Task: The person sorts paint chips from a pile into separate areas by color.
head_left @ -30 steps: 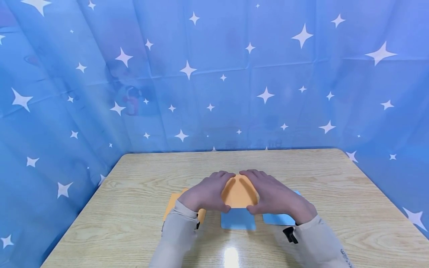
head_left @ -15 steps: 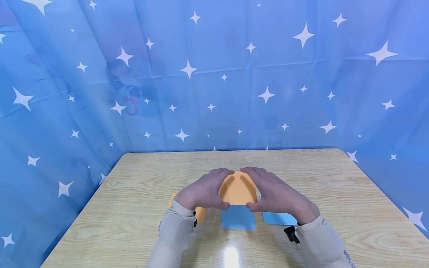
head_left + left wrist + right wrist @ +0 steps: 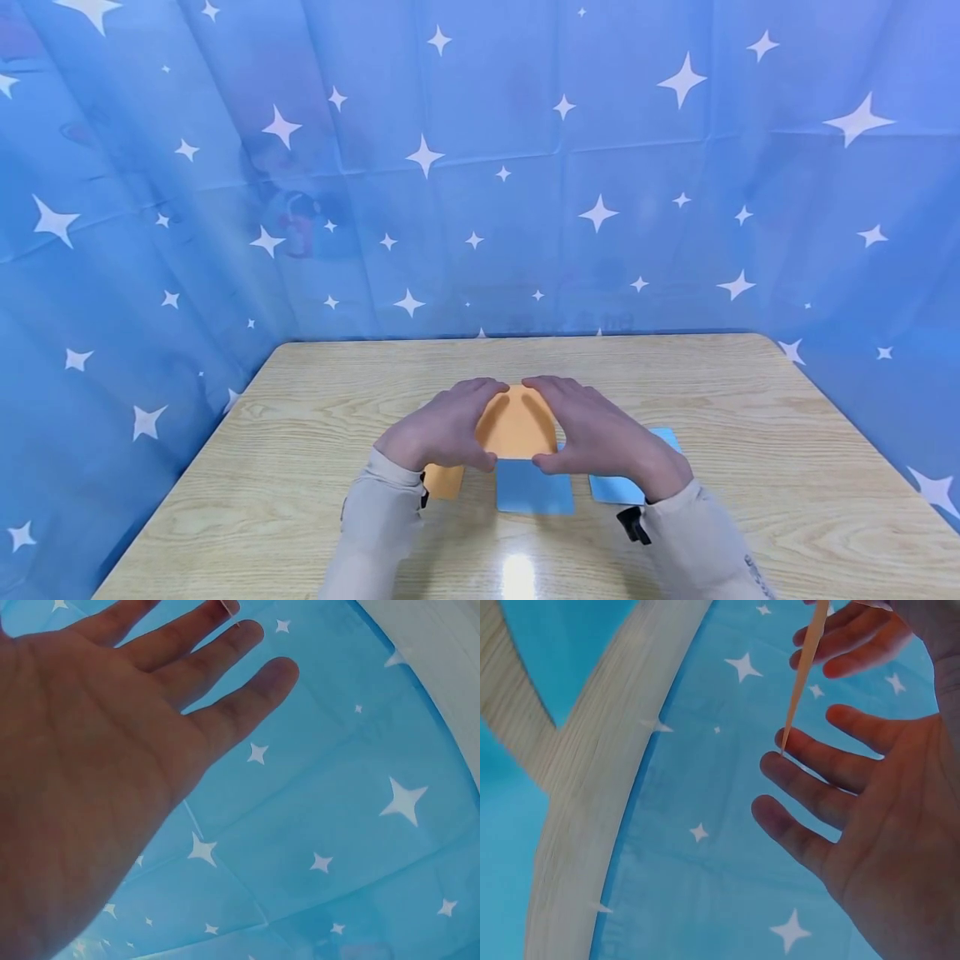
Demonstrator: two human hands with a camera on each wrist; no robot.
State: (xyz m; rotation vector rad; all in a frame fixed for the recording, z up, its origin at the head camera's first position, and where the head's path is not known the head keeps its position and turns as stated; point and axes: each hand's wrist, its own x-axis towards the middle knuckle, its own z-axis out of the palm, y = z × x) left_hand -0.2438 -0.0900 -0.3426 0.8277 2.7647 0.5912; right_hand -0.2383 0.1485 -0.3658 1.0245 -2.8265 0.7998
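Note:
An orange card [image 3: 517,429] is held up between both hands, over the middle of the table. My left hand [image 3: 442,425] grips its left side, thumb near the lower corner and fingers at the far edge. On the opposite side, my right hand [image 3: 603,429] grips it the same way. The right wrist view catches the card [image 3: 804,675] nearly edge-on, close against the fingertips. In the left wrist view, the palm and fingers of the left hand [image 3: 142,735] show, fingers extended. A blue card [image 3: 534,487] lies below the held one, partly covered by it.
More blue card [image 3: 615,490] lies on the table, partly behind the right hand and forearm. Another orange piece [image 3: 444,482] shows beside the left wrist. The wooden table [image 3: 300,467] meets a blue star-patterned curtain [image 3: 480,208] at its back and sides.
Both hands have shifted slightly left and away with the orange card between them. Less of the orange piece by the left wrist shows now; the blue card below has stayed put.

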